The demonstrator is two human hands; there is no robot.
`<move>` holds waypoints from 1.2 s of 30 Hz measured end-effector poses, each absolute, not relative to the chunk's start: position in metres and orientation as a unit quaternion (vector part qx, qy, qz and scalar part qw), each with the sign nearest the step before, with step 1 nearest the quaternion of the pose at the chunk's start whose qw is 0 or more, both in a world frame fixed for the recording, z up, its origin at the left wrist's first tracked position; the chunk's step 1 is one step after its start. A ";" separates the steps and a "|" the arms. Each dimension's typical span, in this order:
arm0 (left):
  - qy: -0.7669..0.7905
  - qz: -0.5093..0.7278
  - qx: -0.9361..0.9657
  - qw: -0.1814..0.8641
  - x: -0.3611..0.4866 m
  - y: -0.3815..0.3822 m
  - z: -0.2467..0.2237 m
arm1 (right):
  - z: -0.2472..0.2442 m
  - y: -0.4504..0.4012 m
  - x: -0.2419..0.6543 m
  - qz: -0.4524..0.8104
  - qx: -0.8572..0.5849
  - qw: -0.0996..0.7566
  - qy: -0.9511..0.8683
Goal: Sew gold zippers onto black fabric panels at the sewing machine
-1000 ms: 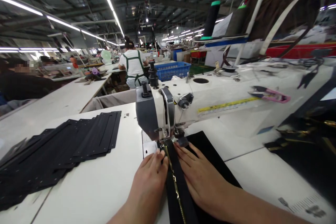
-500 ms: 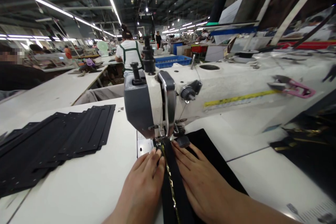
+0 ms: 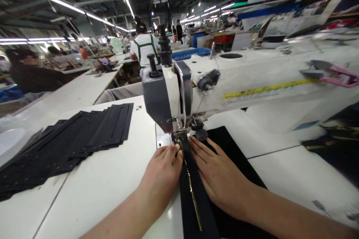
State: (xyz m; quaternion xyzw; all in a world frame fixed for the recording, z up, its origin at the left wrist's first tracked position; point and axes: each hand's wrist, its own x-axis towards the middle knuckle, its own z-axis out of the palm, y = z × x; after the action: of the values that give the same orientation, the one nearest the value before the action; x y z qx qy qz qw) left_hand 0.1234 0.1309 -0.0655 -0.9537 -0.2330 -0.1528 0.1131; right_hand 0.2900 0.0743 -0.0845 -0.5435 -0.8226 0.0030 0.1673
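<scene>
Under the needle area of a white and grey sewing machine (image 3: 157, 99) runs a black zipper (image 3: 193, 194) with gold teeth on black tape. It lies along a black fabric panel (image 3: 238, 157). My left hand (image 3: 165, 168) is at the zipper's left edge just before the presser foot (image 3: 181, 132), its fingers bent and closed together on the tape. My right hand (image 3: 218, 171) lies flat on the zipper's right side and the panel, fingers stretched out toward the foot. The fabric directly beneath both hands is hidden.
A fanned stack of black panels (image 3: 92, 130) lies on the white table to the left. Pink-handled snippers (image 3: 333, 73) rest against the machine arm beside a yellow measuring tape (image 3: 269, 89). Dark pieces with gold zippers (image 3: 333, 149) lie right. Other people sit farther off.
The camera view has shifted, so the machine and hands appear farther right. My left fingers look more bent on the zipper. My right hand stays flat beside it.
</scene>
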 end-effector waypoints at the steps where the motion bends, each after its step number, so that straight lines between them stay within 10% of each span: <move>1: -0.235 -0.148 -0.954 0.108 0.124 0.131 -0.065 | -0.085 0.074 0.289 0.001 -0.547 0.171 -0.819; 36: -0.204 -0.252 -0.944 0.058 0.107 0.119 -0.070 | -0.091 0.021 0.261 -0.184 -0.338 0.383 -0.840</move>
State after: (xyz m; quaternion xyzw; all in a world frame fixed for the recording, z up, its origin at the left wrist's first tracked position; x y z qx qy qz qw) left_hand 0.1074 0.1192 -0.0695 -0.9441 -0.2043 -0.2520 0.0581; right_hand 0.2610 0.0206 -0.0907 -0.3380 -0.8396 -0.1843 0.3832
